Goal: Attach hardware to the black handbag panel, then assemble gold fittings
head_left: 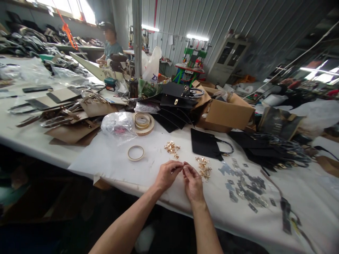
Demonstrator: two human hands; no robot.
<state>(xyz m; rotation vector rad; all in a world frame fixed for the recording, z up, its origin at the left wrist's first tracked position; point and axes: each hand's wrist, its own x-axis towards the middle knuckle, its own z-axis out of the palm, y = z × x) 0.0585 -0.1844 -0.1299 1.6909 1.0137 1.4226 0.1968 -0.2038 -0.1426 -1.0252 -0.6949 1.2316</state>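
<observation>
Close together over the white table (116,173), my left hand (167,174) and my right hand (192,180) meet at the fingertips. Both are closed in a pinch, and whatever lies between the fingers is too small to make out. Just beyond them is a pile of small gold metal pieces (172,147). A second gold pile (204,168) lies right beside my right hand. Farther right are scattered small grey plates (247,188). A black bag panel with a handle (205,144) lies flat behind the second pile.
A tape roll (136,153) lies left of my hands, with larger rolls (144,123) behind. Brown bag pieces (74,132), a cardboard box (229,113) and stacked black bags (259,148) surround the work area. A person (112,47) sits at the far left.
</observation>
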